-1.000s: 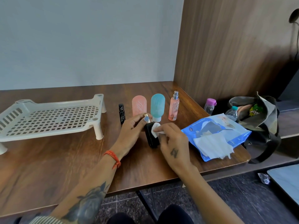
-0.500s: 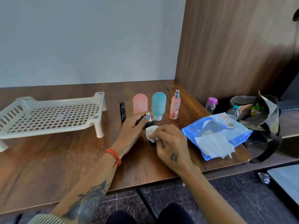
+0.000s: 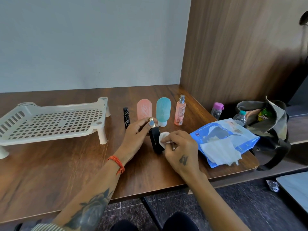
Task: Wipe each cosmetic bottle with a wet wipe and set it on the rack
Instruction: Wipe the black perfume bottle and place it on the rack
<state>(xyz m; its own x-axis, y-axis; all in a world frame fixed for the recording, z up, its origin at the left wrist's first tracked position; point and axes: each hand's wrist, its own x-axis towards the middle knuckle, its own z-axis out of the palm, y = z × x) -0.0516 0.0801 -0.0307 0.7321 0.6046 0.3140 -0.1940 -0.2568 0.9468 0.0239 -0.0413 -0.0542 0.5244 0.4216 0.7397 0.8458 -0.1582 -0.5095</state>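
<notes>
The right hand (image 3: 180,149) hides the black bottle's (image 3: 155,140) lower right side (the wipes pack's (image 3: 236,139) print is unreadable).

Even, soft daylight, brightest on the pale wall at upper left; wide-angle bending at edges, right side shadowed.

The rack (image 3: 51,124) stands left on the table (image 3: 50,164), four bottles (image 3: 163,111) behind the hands, wipes pack (image 3: 223,140) right.

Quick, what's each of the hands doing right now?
Left hand: closed, gripping the black bottle near its top.
Right hand: closed, pinching a wipe against the bottle's side.
</notes>
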